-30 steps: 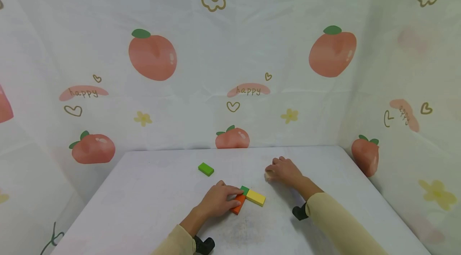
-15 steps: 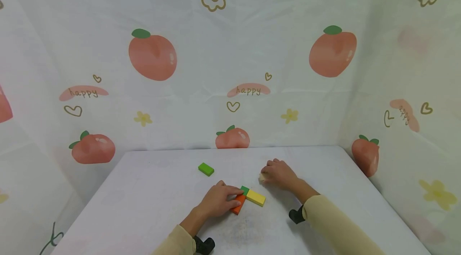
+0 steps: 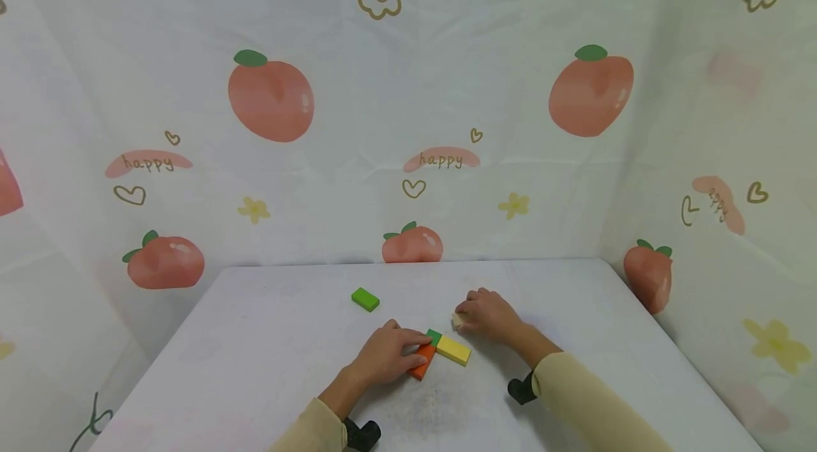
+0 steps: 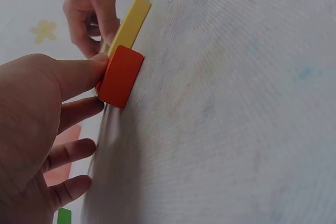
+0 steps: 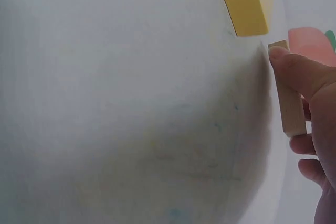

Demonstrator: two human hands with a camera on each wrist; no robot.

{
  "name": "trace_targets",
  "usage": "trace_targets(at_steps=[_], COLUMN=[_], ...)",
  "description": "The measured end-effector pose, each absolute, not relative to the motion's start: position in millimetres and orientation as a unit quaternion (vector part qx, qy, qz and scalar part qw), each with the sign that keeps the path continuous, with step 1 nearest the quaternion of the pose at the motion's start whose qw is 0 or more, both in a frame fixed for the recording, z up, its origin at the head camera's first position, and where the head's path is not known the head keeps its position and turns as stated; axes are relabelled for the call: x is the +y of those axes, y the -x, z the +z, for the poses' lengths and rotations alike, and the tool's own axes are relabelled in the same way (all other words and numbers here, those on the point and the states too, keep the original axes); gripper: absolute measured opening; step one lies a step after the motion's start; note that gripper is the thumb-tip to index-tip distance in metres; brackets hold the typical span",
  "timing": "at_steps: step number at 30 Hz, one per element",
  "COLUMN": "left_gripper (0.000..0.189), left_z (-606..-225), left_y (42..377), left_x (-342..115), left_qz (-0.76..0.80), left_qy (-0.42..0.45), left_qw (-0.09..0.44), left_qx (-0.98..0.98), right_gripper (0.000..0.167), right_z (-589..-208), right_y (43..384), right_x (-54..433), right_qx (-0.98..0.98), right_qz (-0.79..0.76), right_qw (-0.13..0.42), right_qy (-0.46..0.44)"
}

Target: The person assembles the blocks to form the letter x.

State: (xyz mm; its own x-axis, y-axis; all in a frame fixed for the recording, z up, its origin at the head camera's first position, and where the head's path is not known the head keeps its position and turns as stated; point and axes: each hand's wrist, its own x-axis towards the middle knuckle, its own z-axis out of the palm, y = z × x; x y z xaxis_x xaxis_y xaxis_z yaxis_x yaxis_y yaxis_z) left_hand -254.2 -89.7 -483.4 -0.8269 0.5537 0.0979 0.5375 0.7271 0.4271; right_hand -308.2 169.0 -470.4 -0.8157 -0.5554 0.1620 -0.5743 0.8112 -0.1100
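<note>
My left hand [image 3: 384, 354] has its thumb and index finger at the orange block [image 3: 423, 362], pinching it on the table. Its other fingers are spread apart in the left wrist view. Against the far end of the orange block sits a green block [image 3: 434, 337], partly covered by the index finger. A yellow block [image 3: 454, 350] meets these two at an angle and points toward the right. My right hand [image 3: 490, 316] grips a plain wooden block [image 5: 289, 100] between thumb and fingers, a short way beyond the yellow block.
A lighter green block [image 3: 365, 299] lies by itself farther back on the white table [image 3: 255, 338]. Behind the table's far edge hangs a white cloth [image 3: 345, 97] printed with fruit. Each wrist wears a black camera mount [image 3: 522, 389].
My right hand has moved left and slightly nearer with the wooden block, toward the joined blocks. The left hand and the blocks beside it have stayed in place.
</note>
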Motion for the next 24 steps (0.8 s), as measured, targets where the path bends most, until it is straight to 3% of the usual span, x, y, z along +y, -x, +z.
trace_targets(at_steps=[24], left_gripper=[0.035], left_z=[-487], left_y=[257], left_x=[-90], left_qz=[0.219], left_qy=[-0.294], left_qw=[0.019], left_qx=[0.93], right_gripper=[0.036], right_z=[-472], right_y=[300], right_x=[157], right_qx=[-0.933], right_qz=[0.09], right_qw=[0.05], right_qy=[-0.346])
